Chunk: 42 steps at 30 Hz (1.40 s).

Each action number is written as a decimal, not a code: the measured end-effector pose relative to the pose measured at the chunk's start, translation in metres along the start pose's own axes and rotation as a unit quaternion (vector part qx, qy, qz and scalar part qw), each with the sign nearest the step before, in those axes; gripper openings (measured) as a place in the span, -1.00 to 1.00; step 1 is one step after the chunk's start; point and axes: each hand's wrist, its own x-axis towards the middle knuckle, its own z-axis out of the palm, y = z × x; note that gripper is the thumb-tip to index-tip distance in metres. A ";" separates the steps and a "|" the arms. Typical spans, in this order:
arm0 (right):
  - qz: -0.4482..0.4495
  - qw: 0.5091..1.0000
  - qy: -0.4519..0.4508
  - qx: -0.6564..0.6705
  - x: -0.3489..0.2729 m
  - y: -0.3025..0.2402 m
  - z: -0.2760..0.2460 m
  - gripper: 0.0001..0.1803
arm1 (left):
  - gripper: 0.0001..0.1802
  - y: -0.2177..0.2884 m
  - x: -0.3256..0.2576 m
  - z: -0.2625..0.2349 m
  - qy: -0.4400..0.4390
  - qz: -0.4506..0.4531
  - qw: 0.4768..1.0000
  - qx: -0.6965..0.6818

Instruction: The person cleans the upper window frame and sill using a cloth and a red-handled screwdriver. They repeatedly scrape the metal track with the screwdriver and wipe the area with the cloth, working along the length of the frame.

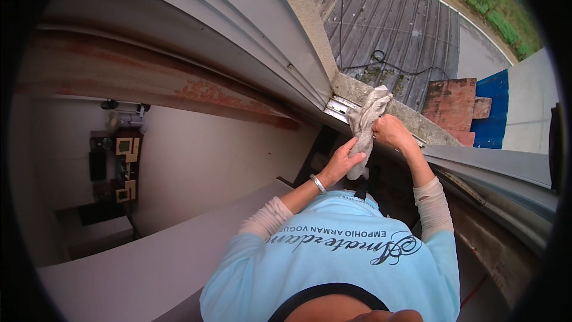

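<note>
A grey-beige, crumpled cloth (370, 113) hangs bunched lengthwise over the window sill, between my two hands. My left hand (343, 162) is closed on its lower part, thumb lying across it. My right hand (391, 132) has its fingers curled in against the cloth's right side, and the fingertips are hidden. Just beyond the cloth's left side runs the metal window track (337, 109). The rough concrete outer ledge (411, 116) lies past the track, and the cloth's far end reaches over it.
A sliding window frame (286, 62) rises at the left, and another frame section (494, 167) is at the right. A patterned brown curtain (196, 92) hangs left. Outside lie a ribbed grey roof (399, 30) with a dark cable and reddish slabs (450, 104). Shelves stand far left indoors.
</note>
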 end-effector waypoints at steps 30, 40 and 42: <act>0.168 0.859 -0.100 0.473 0.017 0.007 0.032 -0.57 | -0.40 0.007 0.005 -0.014 -0.015 -0.027 0.998 -0.054; 0.206 0.816 -0.073 0.536 0.010 0.002 0.040 -0.64 | -0.47 0.012 0.001 -0.013 -0.013 -0.034 0.998 -0.054; 0.195 0.877 -0.072 0.433 0.009 -0.002 0.026 -0.65 | -0.49 0.011 0.000 -0.014 -0.010 -0.032 0.998 -0.058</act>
